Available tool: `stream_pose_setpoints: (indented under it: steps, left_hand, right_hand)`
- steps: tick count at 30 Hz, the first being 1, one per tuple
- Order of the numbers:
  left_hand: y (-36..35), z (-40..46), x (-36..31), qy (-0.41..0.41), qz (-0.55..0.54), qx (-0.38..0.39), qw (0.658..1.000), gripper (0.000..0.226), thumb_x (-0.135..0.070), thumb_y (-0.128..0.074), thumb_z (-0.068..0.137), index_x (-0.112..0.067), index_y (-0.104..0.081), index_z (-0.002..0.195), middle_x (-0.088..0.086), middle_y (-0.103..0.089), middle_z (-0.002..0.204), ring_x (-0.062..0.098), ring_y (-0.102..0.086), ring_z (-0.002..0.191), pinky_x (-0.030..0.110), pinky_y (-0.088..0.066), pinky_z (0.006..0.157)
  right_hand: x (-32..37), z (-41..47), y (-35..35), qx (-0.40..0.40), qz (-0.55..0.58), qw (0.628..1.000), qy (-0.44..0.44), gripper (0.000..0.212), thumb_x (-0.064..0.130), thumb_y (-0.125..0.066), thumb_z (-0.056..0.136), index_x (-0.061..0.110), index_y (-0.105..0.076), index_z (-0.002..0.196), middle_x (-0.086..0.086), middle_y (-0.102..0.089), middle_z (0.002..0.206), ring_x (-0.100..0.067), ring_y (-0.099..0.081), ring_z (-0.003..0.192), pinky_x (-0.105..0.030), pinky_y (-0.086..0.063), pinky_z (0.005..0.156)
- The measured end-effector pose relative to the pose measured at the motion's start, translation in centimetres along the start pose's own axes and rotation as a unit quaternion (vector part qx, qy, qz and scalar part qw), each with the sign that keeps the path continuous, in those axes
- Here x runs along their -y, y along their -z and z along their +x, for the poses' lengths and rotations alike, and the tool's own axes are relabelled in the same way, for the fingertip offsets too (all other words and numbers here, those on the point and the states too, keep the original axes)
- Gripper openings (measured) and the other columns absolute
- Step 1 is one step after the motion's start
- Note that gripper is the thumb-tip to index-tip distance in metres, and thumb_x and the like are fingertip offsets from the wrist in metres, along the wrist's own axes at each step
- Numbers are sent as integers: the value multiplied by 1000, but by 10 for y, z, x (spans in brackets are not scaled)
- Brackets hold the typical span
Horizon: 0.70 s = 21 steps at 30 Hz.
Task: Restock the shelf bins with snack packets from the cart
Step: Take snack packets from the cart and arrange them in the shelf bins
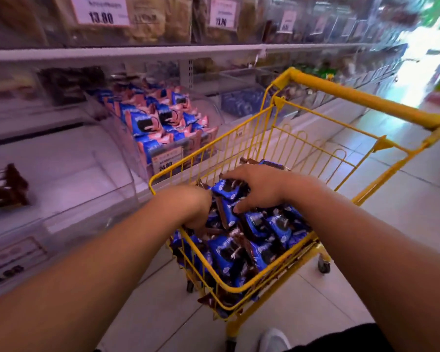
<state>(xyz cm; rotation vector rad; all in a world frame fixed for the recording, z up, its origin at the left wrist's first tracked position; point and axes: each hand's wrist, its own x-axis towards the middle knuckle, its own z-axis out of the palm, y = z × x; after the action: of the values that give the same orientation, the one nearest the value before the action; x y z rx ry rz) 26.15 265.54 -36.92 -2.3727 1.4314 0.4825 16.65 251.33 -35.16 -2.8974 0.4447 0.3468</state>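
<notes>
Down in yellow cart (239, 288) — both hands' fingers curl round blue snack pkts (259, 224): left hand (193, 207), right hand (259, 188).

Shop aisle: price tags (101, 11), shelf bins (127, 138), cart (341, 95).

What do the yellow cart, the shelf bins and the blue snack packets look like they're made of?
Yellow cart: thin metal wire with a glossy yellow coating, judging by the welded grid. Shelf bins: clear, hard plastic, probably acrylic; contents show through and the edges catch light. Blue snack packets: shiny printed plastic film, crinkled, with glare.
</notes>
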Motion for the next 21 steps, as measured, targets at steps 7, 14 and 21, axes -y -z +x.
stream_pose_setpoints:
  steps: [7,14,21]
  left_hand:
    - [19,-7,14,-21,-147,-111,983,65,-42,-92,59,-18,-65,113,3,-67,108,24,-62,97,37,-54,84]
    - [22,-6,27,-4,-418,-332,846,42,-43,-89,63,-16,-66,84,-2,-66,74,15,-62,69,30,-48,57]
    - [21,-3,16,-21,-704,-291,648,32,-26,-76,84,-9,-52,97,9,-59,100,17,-67,84,30,-57,49]
  right_hand:
    - [-9,8,-4,-11,35,999,2,45,41,-90,65,34,-51,87,19,-49,85,-15,-51,93,-18,-38,67]
    - [-2,-1,7,-136,32,990,23,57,32,-93,57,15,-51,92,-1,-58,92,-25,-56,89,-35,-44,71]
    - [3,-23,24,-59,84,994,47,50,34,-93,59,23,-67,100,2,-66,98,-18,-61,89,-36,-51,80]
